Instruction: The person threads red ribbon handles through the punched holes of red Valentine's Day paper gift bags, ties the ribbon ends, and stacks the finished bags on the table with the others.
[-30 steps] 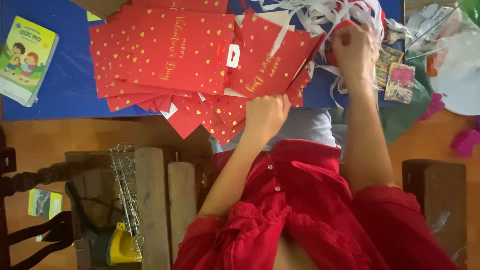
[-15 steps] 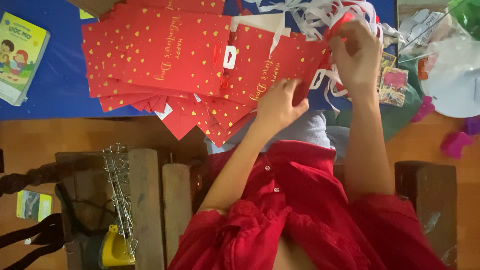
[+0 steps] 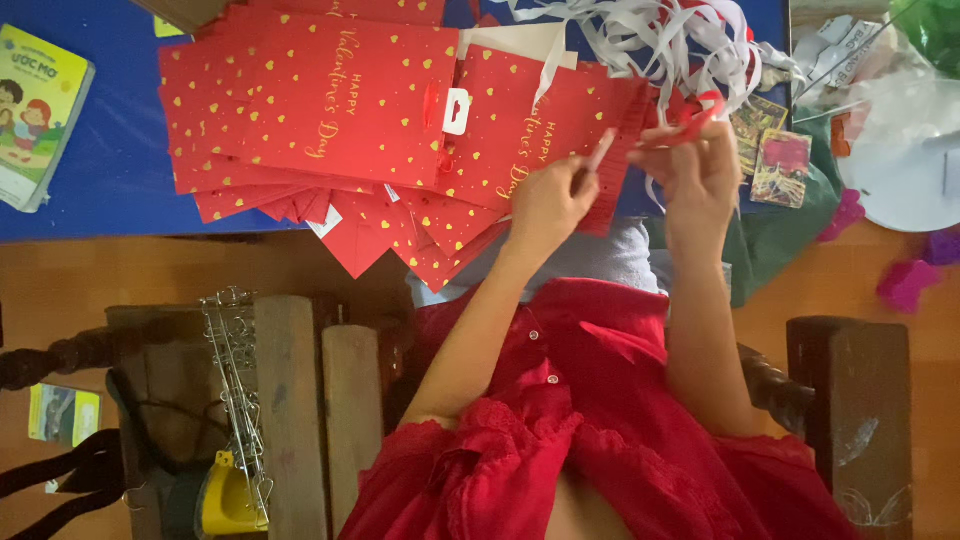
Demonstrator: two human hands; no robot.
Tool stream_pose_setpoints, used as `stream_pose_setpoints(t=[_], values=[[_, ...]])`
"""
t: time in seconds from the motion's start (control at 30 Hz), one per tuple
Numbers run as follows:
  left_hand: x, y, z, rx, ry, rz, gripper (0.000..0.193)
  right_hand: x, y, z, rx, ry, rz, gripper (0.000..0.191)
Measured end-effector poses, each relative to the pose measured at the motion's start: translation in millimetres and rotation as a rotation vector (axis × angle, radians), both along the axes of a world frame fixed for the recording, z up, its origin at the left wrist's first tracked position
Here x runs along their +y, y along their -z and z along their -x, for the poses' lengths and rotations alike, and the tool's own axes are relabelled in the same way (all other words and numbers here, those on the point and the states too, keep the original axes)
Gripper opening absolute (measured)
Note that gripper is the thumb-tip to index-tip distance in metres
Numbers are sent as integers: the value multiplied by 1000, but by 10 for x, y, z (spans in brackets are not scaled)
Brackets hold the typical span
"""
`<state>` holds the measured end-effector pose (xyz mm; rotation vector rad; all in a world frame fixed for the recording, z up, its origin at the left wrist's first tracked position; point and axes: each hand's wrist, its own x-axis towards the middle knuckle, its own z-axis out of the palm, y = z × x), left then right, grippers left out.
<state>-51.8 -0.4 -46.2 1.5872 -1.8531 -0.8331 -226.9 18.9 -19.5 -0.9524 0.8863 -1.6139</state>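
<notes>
Ribbon [image 3: 690,112], red and thin, is being pinched in the right hand [image 3: 700,175], fingers closing together on it just above the near edge of the bench [image 3: 100,170]. Left hand [image 3: 552,200] is sitting just beside it, fingers clamping on a narrow red strip [image 3: 612,170] with small holes, forefinger pointing up and away. Both hands are hovering over the right end of a fanned stack of red paper bags [image 3: 330,110] with gold hearts and gold script, lying flat on the blue bench top. A white tag [image 3: 456,110] is showing on the upper bag near a red handle loop. A tangle of white paper strips [image 3: 650,35] is piling at the far edge, right of the stack. Small picture cards [image 3: 780,165] are lying just right of the right hand, on green cloth [image 3: 790,240]. A clear plastic bag [image 3: 900,130] is sitting at the far right corner. A children's book [image 3: 38,110] is lying at the left edge of the bench. Below, a wooden chair [image 3: 290,400] is holding a bunch of metal clips [image 3: 232,360] and a yellow tool [image 3: 222,500]. Red dress [image 3: 600,440] is filling the lower middle.
</notes>
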Motion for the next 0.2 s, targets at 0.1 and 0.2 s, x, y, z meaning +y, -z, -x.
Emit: stream_pose_setpoints(t=[0.1,0.2], values=[[33,124,-70,146,-24,117,24,40,31,16,-93,63,-4,8],[35,227,-65,219,-55,56,22,92,173,-52,-6,58,23,13]])
